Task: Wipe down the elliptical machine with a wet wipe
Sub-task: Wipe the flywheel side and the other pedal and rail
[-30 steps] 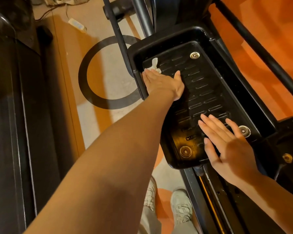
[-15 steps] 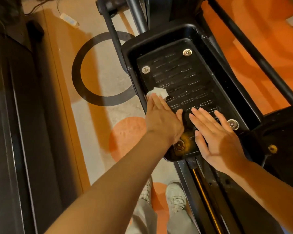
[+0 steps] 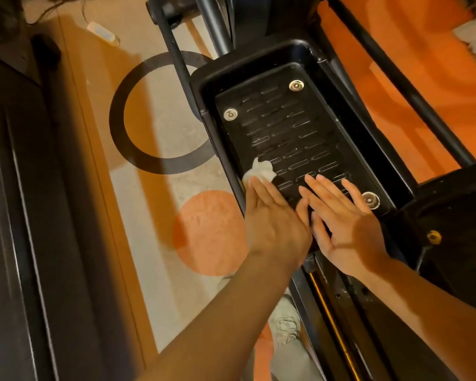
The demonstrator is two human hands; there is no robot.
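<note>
Black moulded plastic is filling the middle of the view: the elliptical's foot pedal (image 3: 300, 133), a long tray with a raised rim, rows of slotted treads and round metal bolt heads (image 3: 296, 85) sitting at its corners. The left hand (image 3: 275, 224) is lying flat along the pedal's left edge, fingers straight and together, and it is pressing a crumpled white wet wipe (image 3: 260, 171) down under the fingertips; the wipe is bunching out ahead of them, on the tread surface right against the left rim, about halfway along the pedal. That grip is not a closed one, the wipe is pinned under an open palm rather than clutched. The right hand (image 3: 344, 218) is resting beside it, palm down on the near end of the pedal, fingers spread and holding nothing, its fingertips lying just short of the near right bolt head (image 3: 370, 200). The two thumbs are nearly touching. Below the pedal, the machine's rail (image 3: 330, 325) is running toward the camera with a thin yellow strip along it. A pale sneaker (image 3: 286, 323) is showing between the forearms, standing on a floor (image 3: 160, 127) patterned with an orange disc, a dark ring and tan bands.
</note>
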